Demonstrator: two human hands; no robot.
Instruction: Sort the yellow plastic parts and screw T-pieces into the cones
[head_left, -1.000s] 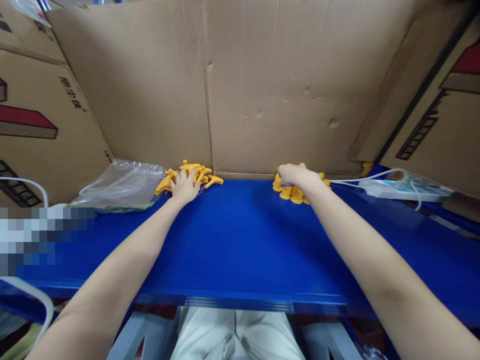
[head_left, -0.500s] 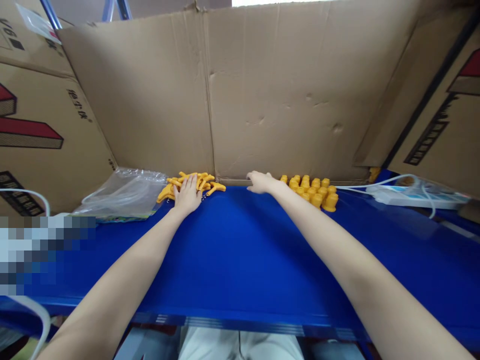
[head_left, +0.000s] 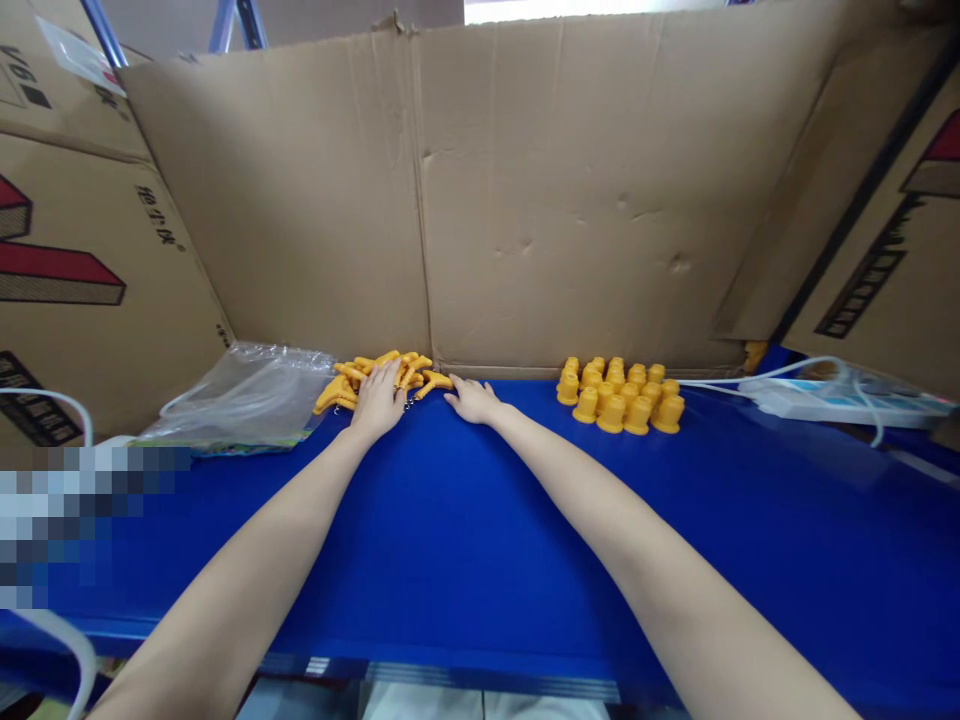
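Note:
A heap of yellow, branched plastic pieces [head_left: 347, 388] lies at the back of the blue table, left of the middle. Over its front lies my left hand [head_left: 380, 397], fingers stretched out on the pieces. My right hand [head_left: 474, 399] is low over the table just right of the heap, fingers apart and holding nothing. Its fingertips are close to the rightmost yellow piece [head_left: 435, 381]; whether they touch it I cannot tell. Small dark metal bits show at the heap's front edge. Farther right, several yellow cup-shaped pieces [head_left: 613, 412] stand grouped in rows.
Clear plastic bags [head_left: 247, 395] lie left of the heap. A cardboard sheet [head_left: 570, 200] walls off the back, with a printed carton [head_left: 82, 240] at the left. At the right sits a white power strip [head_left: 817, 402] with cables. The blue table [head_left: 450, 560] extends toward me.
My right hand has moved left, from near the cup-shaped pieces to beside the heap. My left hand stays on the heap. The view has tilted slightly.

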